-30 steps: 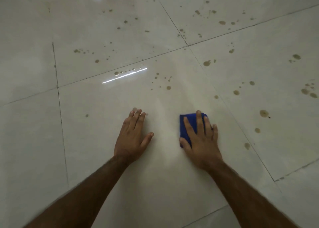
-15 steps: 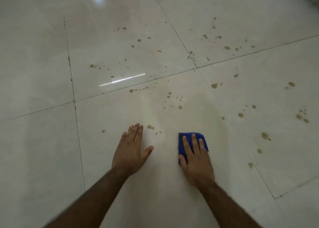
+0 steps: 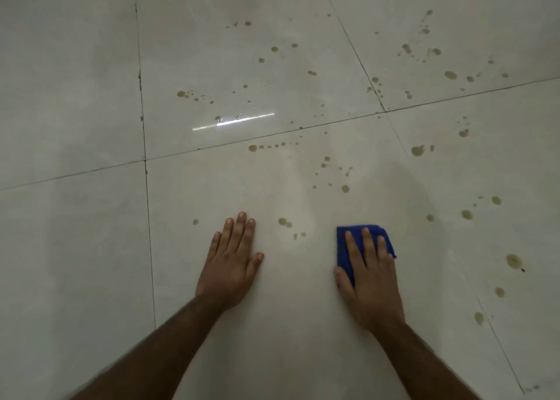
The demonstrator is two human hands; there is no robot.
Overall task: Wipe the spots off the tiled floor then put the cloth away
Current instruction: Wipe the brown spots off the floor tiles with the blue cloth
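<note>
Right hand (image 3: pixel 368 281) slid nearer — pressing blue cloth (image 3: pixel 344 248) flat.

Glossy pale tile, soft blue cloth

The tiled floor (image 3: pixel 91 248) is smooth, polished cream tile, shiny enough to mirror a bright light streak (image 3: pixel 233 121) in the upper middle of the frame. Dull brown spots (image 3: pixel 344 187) break the sheen, some looking wet. The cloth (image 3: pixel 344 248) at lower right seems a matt, fuzzy fabric, perhaps microfibre.
</note>
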